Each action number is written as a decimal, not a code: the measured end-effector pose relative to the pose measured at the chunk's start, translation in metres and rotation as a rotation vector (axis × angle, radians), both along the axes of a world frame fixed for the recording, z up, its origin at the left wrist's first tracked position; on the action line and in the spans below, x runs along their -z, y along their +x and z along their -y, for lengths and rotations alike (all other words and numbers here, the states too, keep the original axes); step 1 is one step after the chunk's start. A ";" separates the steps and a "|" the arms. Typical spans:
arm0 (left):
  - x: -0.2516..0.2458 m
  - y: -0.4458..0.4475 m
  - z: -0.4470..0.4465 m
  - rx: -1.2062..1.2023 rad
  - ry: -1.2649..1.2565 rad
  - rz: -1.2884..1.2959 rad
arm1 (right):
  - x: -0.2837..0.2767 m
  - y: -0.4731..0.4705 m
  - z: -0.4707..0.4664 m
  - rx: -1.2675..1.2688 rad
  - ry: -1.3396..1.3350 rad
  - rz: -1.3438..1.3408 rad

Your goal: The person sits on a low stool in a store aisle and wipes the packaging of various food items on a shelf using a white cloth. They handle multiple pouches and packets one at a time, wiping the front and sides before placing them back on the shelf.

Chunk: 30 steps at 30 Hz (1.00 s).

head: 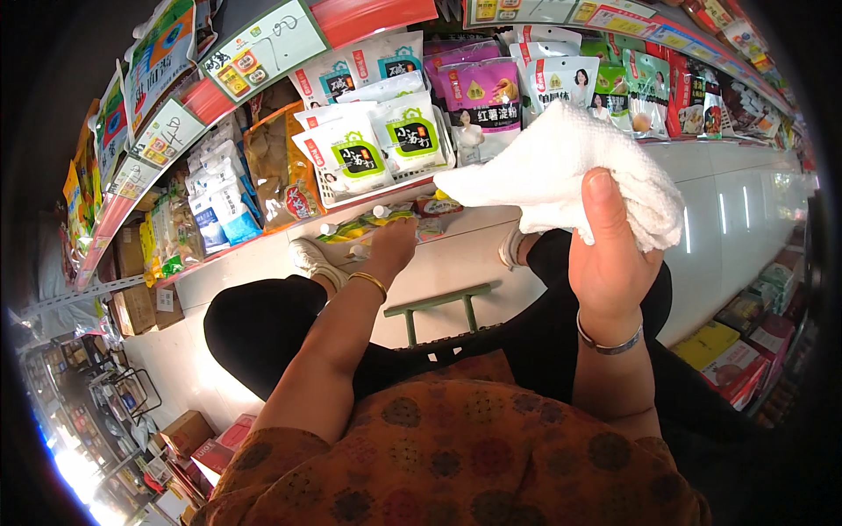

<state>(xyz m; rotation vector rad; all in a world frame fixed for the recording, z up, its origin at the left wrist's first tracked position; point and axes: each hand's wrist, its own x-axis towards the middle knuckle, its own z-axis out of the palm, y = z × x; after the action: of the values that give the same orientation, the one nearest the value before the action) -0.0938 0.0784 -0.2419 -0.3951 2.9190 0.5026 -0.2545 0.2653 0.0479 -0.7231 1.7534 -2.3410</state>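
Observation:
A white cloth (559, 167), bunched and folded, is gripped in my right hand (608, 263), raised on the right with the thumb pressed against it. My left hand (395, 243) reaches low towards the shelf's foot, its fingers curled and mostly hidden from me. Beside and beyond it, spouted pouches (368, 223) with white caps lie on the floor; whether the hand holds one of them is not visible. Just past the pouches, white and green packets (358, 158) stand in a white basket (449, 154) on the bottom shelf.
Purple starch pouches (483, 98) and an orange-edged bag (279, 164) line the shelf. Above runs a red shelf edge with price cards (266, 49). A green metal stool frame (437, 299) stands between my legs. Boxed goods (730, 355) sit at right, cartons (187, 434) at lower left.

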 end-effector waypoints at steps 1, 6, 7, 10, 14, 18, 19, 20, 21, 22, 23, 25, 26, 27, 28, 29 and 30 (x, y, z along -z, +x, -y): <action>-0.002 -0.001 0.001 -0.015 0.009 0.021 | 0.000 0.000 0.000 -0.009 0.007 0.003; 0.002 -0.008 -0.002 0.004 0.043 -0.037 | -0.002 0.007 -0.002 -0.070 0.083 0.087; -0.008 -0.021 0.002 0.012 0.064 -0.060 | -0.003 0.007 -0.001 -0.061 0.085 0.091; -0.059 -0.033 -0.005 -0.125 0.246 -0.126 | -0.006 0.011 0.002 -0.058 0.065 0.091; -0.153 -0.050 0.000 -0.086 0.451 -0.330 | -0.011 0.009 -0.005 -0.073 0.049 0.090; -0.275 -0.055 0.000 0.029 0.544 -0.632 | -0.007 0.009 -0.007 -0.040 -0.016 0.062; -0.302 -0.058 0.003 0.104 0.547 -0.738 | -0.006 0.009 -0.009 -0.029 -0.012 0.050; -0.329 -0.064 0.009 0.143 0.481 -0.784 | -0.007 0.009 -0.009 -0.042 -0.020 0.063; -0.351 -0.074 0.019 0.186 0.418 -0.834 | -0.008 0.009 -0.010 -0.050 -0.026 0.070; -0.369 -0.086 0.032 0.149 0.405 -0.911 | -0.011 0.009 -0.010 -0.066 -0.039 0.081; -0.386 -0.099 0.046 0.111 0.387 -0.986 | -0.013 0.011 -0.008 -0.078 -0.040 0.106; -0.418 -0.135 0.075 -0.098 0.409 -1.002 | -0.016 0.015 -0.007 -0.083 -0.034 0.151; -0.426 -0.150 0.095 -0.123 0.502 -1.051 | -0.017 0.015 -0.008 -0.123 0.033 0.170; -0.429 -0.170 0.112 -0.138 0.610 -1.097 | -0.018 0.016 -0.009 -0.122 0.045 0.154; -0.432 -0.183 0.127 -0.187 0.503 -1.093 | -0.017 0.017 -0.006 -0.130 0.053 0.144; -0.434 -0.193 0.137 -0.234 0.404 -1.088 | -0.015 0.018 -0.005 -0.134 0.067 0.132; -0.432 -0.205 0.138 -0.276 0.382 -1.052 | -0.013 0.015 -0.007 -0.140 0.070 0.140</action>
<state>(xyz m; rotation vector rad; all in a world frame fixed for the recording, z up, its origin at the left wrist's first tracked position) -0.2990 -0.0600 0.1901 -0.6192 3.5593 1.7283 -0.2394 0.2726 0.0611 -0.6327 1.6606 -2.1715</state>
